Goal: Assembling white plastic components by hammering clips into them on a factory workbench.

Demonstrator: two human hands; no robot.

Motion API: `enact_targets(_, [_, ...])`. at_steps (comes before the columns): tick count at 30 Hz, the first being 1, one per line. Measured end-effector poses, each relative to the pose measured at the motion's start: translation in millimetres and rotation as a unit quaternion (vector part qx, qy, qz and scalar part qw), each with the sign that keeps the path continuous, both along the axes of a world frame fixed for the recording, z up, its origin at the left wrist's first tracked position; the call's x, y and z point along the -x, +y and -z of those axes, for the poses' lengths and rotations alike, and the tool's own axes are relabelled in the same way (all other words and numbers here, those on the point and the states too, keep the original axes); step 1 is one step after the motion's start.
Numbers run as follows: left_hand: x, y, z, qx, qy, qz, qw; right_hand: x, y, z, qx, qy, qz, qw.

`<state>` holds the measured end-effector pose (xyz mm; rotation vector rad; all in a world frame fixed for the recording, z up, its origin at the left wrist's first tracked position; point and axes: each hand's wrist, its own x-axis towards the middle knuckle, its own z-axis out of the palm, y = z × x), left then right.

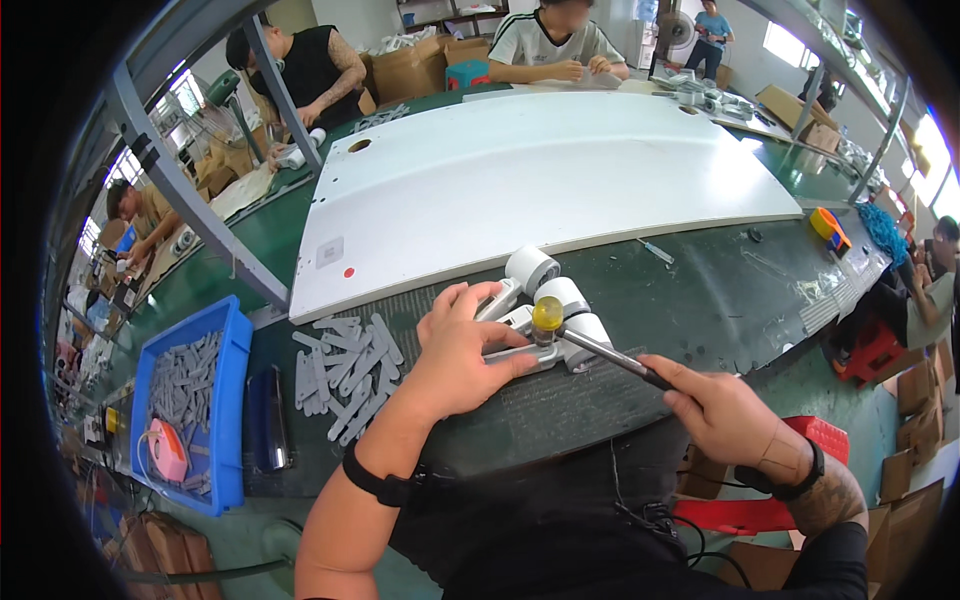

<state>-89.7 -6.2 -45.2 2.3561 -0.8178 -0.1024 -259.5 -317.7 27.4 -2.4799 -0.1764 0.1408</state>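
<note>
My left hand is curled over three white parts lying side by side on the dark work mat. Each part has a short arm under my fingers and a round cylindrical head pointing right. In my right hand is a hammer, its dark grip wrapped by my fingers and its metal shaft slanting up to the left. The hammer's yellow see-through face is over the nearer parts and hides a bit of them; I cannot tell whether it touches. Loose grey strips lie in a pile left of my left hand.
A blue bin of grey strips, with a pink tool in it, stands at left. Behind the parts lies a large white board. A syringe and a tape roll lie right. Other people work across the bench.
</note>
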Motion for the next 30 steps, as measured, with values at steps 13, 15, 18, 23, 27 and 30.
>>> enact_targets(13, [5.4,3.9,-0.8,0.001,-0.016,-0.007,1.0,3.8,5.7,-0.1,-0.009,-0.014,0.011,1.0])
enact_targets(15, [11.4,6.8,-6.3,-0.04,-0.057,-0.039,0.997,1.8,8.5,-11.4,0.043,0.029,0.013,0.999])
enact_targets(18, [18.6,15.7,-8.0,-0.036,-0.107,-0.06,0.992,-0.2,2.1,-14.1,0.046,-0.006,0.012,0.999])
enact_targets(23, [30.6,36.7,4.5,-0.03,-0.134,-0.096,0.986,2.2,14.1,-29.7,-0.053,-0.097,0.042,0.993])
enact_targets(27, [27.8,32.4,11.6,0.027,-0.144,-0.088,0.985,0.2,19.0,-14.6,-0.063,-0.105,0.006,0.992])
enact_targets(30, [23.4,34.4,20.1,0.057,-0.177,-0.056,0.981,-4.6,19.1,-3.5,0.015,-0.066,-0.046,0.997])
